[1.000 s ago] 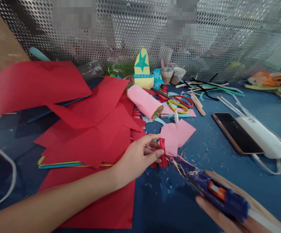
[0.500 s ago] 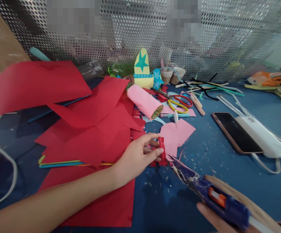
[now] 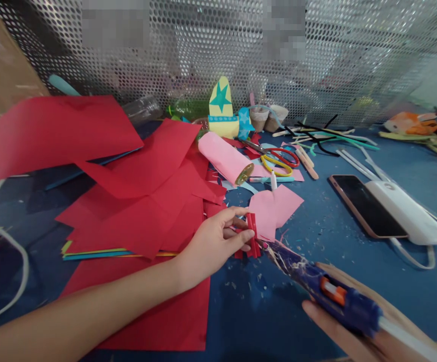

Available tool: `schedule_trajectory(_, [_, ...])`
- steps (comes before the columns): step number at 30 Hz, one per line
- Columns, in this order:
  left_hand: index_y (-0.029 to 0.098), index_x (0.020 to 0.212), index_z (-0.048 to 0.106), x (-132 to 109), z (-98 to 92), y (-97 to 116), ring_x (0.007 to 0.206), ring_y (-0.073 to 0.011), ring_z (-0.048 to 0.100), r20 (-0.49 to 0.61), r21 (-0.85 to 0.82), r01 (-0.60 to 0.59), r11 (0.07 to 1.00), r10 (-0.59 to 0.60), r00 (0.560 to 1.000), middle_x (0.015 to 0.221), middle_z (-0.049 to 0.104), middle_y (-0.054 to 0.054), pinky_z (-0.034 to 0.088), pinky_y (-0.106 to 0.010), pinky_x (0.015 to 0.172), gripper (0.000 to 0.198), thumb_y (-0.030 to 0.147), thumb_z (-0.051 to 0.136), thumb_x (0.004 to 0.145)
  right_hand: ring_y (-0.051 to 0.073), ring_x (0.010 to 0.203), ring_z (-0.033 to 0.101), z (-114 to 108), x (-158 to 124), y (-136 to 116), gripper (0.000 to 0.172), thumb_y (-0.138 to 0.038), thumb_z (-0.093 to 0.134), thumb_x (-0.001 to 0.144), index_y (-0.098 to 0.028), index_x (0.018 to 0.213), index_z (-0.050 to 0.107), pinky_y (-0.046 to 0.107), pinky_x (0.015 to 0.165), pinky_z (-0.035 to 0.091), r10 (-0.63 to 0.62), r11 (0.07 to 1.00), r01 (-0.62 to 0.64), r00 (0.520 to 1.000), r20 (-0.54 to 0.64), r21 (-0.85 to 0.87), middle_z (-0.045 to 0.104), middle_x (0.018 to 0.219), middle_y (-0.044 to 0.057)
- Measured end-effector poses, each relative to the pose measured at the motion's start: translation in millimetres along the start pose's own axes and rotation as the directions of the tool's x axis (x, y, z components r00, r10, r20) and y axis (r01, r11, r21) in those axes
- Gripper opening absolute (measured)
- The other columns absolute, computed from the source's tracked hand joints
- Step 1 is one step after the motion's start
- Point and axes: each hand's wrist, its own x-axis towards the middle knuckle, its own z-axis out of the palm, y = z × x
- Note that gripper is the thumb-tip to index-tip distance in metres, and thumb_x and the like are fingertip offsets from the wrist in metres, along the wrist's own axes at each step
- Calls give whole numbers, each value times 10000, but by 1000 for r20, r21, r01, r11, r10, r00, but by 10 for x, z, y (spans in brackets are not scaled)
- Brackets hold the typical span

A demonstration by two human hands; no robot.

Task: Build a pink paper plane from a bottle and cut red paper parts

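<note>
My left hand [image 3: 214, 244] pinches a small folded red paper piece [image 3: 252, 235] just above the blue table [image 3: 316, 226]. A blue glue gun [image 3: 324, 289] with an orange trigger lies in my right hand [image 3: 357, 327], fingers wrapped round its body. The gun's glue-crusted nozzle touches the lower right edge of the red piece. A pink paper cutout [image 3: 274, 208] lies just behind the red piece.
Red paper sheets [image 3: 135, 201] cover the left half of the table. A pink paper roll [image 3: 224, 158], scissors [image 3: 278, 160], a yellow paper rocket [image 3: 221, 108], sticks and pipe cleaners lie behind. A phone [image 3: 367, 206] and white power bank [image 3: 409, 211] rest at right. Perforated metal screen at the back.
The glue gun has shifted slightly, its nozzle staying against the red piece. My left hand holds nearly still.
</note>
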Motion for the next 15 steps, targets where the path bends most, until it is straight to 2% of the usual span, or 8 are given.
schedule_trajectory(9, [201, 1152, 560, -2, 2, 2, 650, -121, 690, -11, 17, 2, 1000, -2, 1000, 980, 631, -36, 556, -250, 645, 353, 245, 631, 809, 204, 945, 714, 26, -79, -86, 347, -260, 371, 960, -265, 1055, 704, 276, 773, 614, 113, 994, -113, 993, 30, -4, 755, 1004, 36])
schedule_trajectory(15, [183, 1124, 562, 14, 1, -11, 648, -117, 691, -6, -53, -12, 999, 12, 1000, 951, 638, -31, 567, -241, 651, 332, 220, 638, 803, 216, 913, 722, 90, -116, -111, 303, -333, 437, 933, -279, 1066, 703, 289, 758, 622, 216, 976, -216, 976, -9, 42, 747, 1033, 32])
